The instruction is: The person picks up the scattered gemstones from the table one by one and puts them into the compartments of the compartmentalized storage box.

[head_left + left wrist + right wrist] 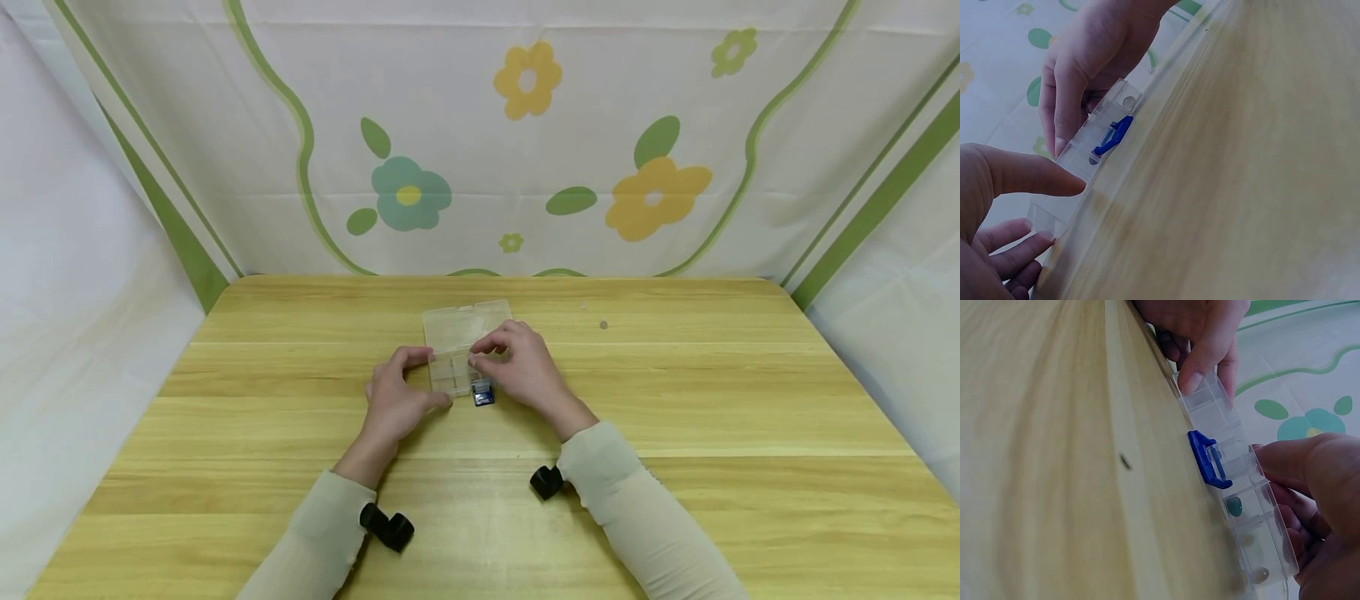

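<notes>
A clear plastic compartment box (442,377) lies on the table with its lid (456,327) folded open toward the back. My left hand (392,398) grips its left end, thumb along the front and fingers behind. The right hand (517,367) is over the box's right part, with thumb and forefinger close together at a compartment; whether anything is between the fingertips is hidden. On the front side hangs a blue latch (1200,461). Through the clear wall in the right wrist view show a small green rounded piece (1234,506) and a paler piece (1260,575).
Two tiny round pieces lie on the wooden table (675,392) behind and right of the box: a grey one (603,325) and a pale one (583,306). A flower-printed curtain (465,108) hangs behind the table's back edge.
</notes>
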Demonstrator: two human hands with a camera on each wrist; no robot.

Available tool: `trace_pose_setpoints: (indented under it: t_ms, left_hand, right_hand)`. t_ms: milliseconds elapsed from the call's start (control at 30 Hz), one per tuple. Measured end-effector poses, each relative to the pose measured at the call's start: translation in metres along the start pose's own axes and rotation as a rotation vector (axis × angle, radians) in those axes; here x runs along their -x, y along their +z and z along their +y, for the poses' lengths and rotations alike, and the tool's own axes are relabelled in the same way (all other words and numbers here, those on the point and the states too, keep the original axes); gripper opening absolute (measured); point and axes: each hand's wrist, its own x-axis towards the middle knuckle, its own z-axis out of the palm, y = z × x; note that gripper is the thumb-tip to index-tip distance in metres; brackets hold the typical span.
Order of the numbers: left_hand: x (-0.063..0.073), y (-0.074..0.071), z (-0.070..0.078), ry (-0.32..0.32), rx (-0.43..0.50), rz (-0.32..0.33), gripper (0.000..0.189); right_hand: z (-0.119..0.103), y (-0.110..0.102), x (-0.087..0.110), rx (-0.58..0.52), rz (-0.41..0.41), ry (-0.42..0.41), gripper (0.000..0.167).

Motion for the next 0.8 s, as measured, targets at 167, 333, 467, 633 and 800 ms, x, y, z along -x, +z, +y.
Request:
trace_pose_setpoints:
  t_ms: [167,333,467,633,800]
  left_hand:
    - [0.0003,-0.0002,0.0003,-0.005,-0.001,-0.003,0.074]
    - [0.0001,-0.0002,-0.0001,-0.007,-0.005,-0.005,0.075]
    - [-0.0005,-0.0001,-0.0005,-0.008,-0.005,-0.004,0.075]
    - [-0.0003,0.0000,-0.0004,-0.007,-0.011,-0.003,0.075]
    - [0.0000,0.0000,0.0002,0.003,-0.005,-0.001,0.075]
  right_hand:
    - [-0.0003,0.0000,0.0002,0.005,0.000,0.008,0.011]
    - [-0.0006,0.0001,0.0001,0.010,0.001,0.006,0.012]
    - [-0.0002,0.0002,0.0000,0.013,0.000,-0.006,0.012]
    - [0.0006,0.0004,0.0001,0.011,0.000,-0.013,0.011]
    - [0.0004,0.0001,0.0004,0.015,0.002,-0.016,0.011]
